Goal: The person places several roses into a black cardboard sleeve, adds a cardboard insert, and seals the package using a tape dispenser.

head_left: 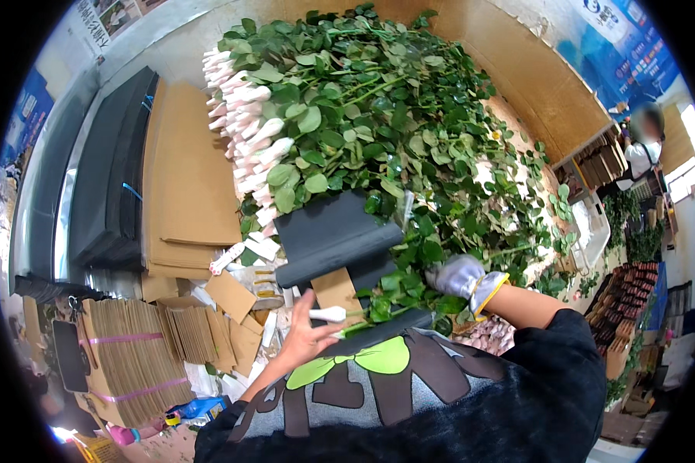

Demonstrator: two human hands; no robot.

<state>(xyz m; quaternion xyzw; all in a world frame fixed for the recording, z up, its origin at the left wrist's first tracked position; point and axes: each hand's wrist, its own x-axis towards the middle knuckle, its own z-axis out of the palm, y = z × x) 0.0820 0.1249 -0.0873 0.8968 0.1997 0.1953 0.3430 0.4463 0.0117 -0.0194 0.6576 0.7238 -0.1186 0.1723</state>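
In front of my body, a rose stem (398, 310) with leaves lies over black wrapping sheet, its bud (328, 314) in a white sleeve pointing left. My bare left hand (305, 337) is beside the bud, with its fingers spread around it; whether they touch it I cannot tell. My right hand (459, 282), in a grey glove with a yellow-edged cuff, is closed at the leafy end of the stem. Leaves hide part of its fingers. Just beyond lies a black foam sheet (328, 224) with a rolled edge, and a piece of brown cardboard (334, 289) shows beneath it.
A large heap of leafy roses (363, 116) with white-sleeved buds fills the far side. Black sheets (112, 177) and cardboard sheets (189, 170) stand at the left. Bundled cardboard (131, 351) lies near left, by a phone (71, 355). A person (642, 150) is at far right.
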